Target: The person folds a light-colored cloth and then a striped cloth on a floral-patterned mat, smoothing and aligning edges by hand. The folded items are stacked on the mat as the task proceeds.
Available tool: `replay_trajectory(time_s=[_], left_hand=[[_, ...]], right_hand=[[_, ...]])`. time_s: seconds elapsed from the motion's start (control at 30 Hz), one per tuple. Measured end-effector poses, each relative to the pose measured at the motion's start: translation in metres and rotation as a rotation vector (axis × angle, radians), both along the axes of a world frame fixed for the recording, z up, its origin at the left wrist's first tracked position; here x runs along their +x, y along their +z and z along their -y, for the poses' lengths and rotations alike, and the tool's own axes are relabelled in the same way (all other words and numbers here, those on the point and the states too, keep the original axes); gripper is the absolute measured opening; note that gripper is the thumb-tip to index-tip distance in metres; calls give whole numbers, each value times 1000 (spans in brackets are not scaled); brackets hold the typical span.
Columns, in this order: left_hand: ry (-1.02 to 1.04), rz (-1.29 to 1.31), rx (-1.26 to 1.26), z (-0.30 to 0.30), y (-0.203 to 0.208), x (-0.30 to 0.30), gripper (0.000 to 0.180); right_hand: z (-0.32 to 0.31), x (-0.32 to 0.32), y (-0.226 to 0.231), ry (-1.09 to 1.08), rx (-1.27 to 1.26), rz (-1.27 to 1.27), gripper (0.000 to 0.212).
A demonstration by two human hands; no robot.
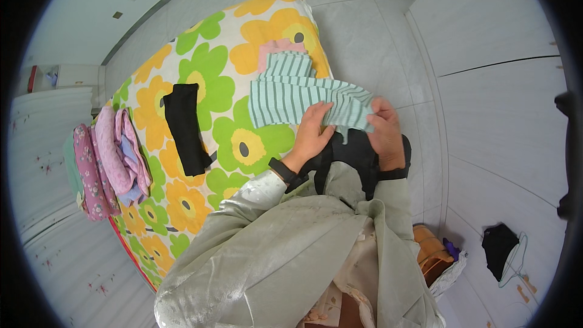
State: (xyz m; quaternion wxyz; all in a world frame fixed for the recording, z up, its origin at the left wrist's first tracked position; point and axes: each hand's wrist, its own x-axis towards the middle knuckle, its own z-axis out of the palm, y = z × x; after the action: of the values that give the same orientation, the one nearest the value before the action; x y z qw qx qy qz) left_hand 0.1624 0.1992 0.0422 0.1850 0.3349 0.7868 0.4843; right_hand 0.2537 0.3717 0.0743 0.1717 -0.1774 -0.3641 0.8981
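One green-striped garment (pixel 279 102) extends past the right edge of a flower-print bedspread (pixel 215 79); the right hand (pixel 385 133) pinches its end, thumb against fingers. The left hand (pixel 312 135) touches it, fingers slightly spread, grip unclear. Mid-bedspread lies a folded black garment (pixel 184 127).

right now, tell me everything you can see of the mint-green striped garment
The mint-green garment with darker grey-green stripes looks like soft fabric, slightly wrinkled. Its broad part lies on the flower-print bed cover, with another striped section beyond it and pale pink cloth at the far end; whether the pink belongs to it is unclear. Its right end reaches past the cover's edge, pinched by the right hand; the left hand touches its near edge.
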Motion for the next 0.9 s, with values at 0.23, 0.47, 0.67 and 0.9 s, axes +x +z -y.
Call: replay_trajectory(time_s=[0.23,0.47,0.67,0.9], left_hand=[[171,-12,-60,47,-44,-10,41],[809,617,51,114,-121,-16,7],[514,471,150,135,-139,-41,13],[657,1189,501,136,-143,-46,33]], right_hand=[[-39,29,15,-84,20,-7,17],[-35,34,9,-85,0,55,17],[-39,35,11,-62,-18,19,17],[-39,40,9,-98,-17,42,16]])
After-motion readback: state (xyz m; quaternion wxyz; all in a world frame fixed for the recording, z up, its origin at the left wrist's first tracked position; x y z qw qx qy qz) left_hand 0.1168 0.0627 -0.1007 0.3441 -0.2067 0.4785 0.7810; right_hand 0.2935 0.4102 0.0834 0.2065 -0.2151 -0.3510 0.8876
